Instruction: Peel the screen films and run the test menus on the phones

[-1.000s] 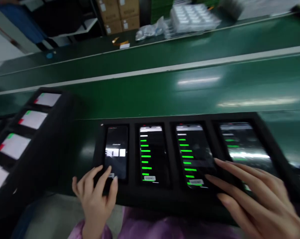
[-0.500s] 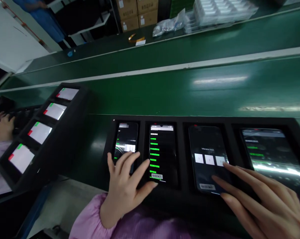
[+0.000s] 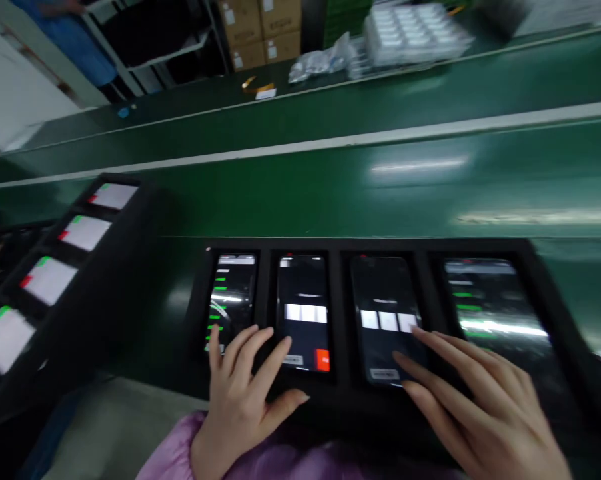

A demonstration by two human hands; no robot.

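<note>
Phones (image 3: 383, 293) lay screen up in the four slots of a black tray (image 3: 264, 287) on the green surface (image 3: 280, 200). The left hand (image 3: 243, 393), fingers spread and gripping nothing, was over the lower parts of the two leftmost phones. The right hand (image 3: 485, 407), likewise unclenched, had one fingertip at the third phone's rightmost white square (image 3: 406, 322); contact could not be told. A similar tray (image 3: 98, 293) sat angled at left.

Dim overall; pale glare streaks cross the green worktop (image 3: 280, 200) beyond the black tray (image 3: 337, 307), deep shadow left of it. Screens (image 3: 304, 280) inside the tray glow, lettering blurred.
</note>
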